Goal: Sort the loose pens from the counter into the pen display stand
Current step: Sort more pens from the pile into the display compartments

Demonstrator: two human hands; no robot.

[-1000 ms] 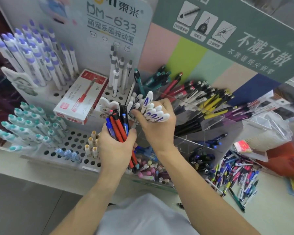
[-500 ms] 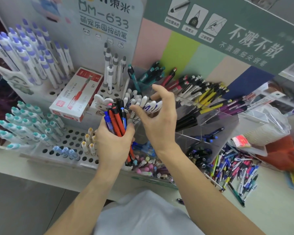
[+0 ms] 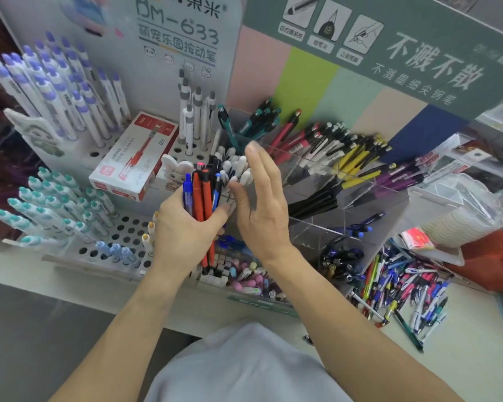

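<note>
My left hand (image 3: 183, 230) clasps a bundle of pens (image 3: 202, 198), light, stiff and slippery, round mid-barrel; my right hand (image 3: 259, 204) is open-fingered beside the white pens (image 3: 238, 169).

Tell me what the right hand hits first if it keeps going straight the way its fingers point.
The right hand is open, fingers pointing up and away toward the stand. First in line is probably the clear divider by the teal pens, though depth is unclear.

Loose pens (image 3: 401, 288) lie on the counter (image 3: 462, 358), right of the stand (image 3: 346, 195).
</note>
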